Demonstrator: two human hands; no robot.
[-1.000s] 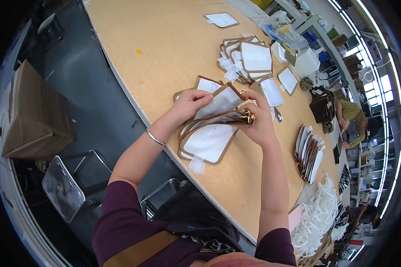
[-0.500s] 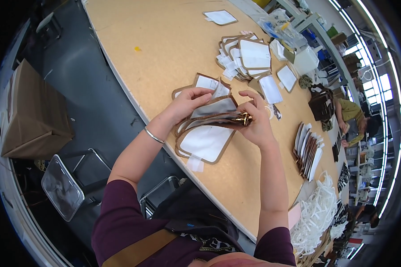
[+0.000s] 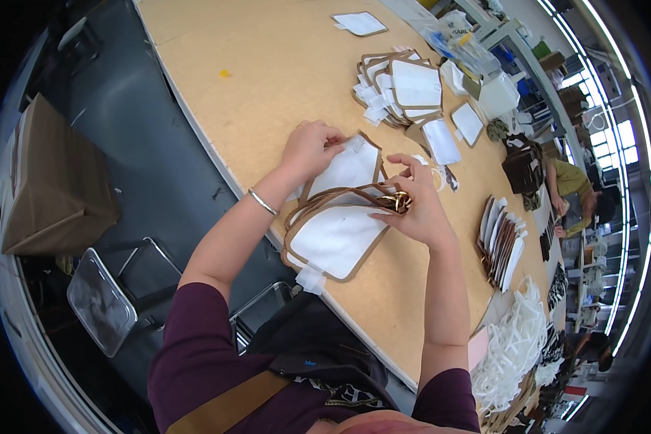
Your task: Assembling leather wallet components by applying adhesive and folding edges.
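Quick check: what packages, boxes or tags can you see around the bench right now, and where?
Cardboard box: on the floor left of the table, brown, blocky.
Clear plastic bags: far table edge, crumpled, bluish contents.
White paper tag: hanging off the near pouch panel, small, rectangular.

Workshop interior. A long tan bench (image 3: 267, 87) runs diagonally over a dark grey floor (image 3: 130, 116). Left of the bench stand a brown cardboard box (image 3: 54, 181) and a metal-framed stool (image 3: 112, 300). Beyond the bench's far end, bright windows (image 3: 615, 137), possibly strip lights, line the wall.
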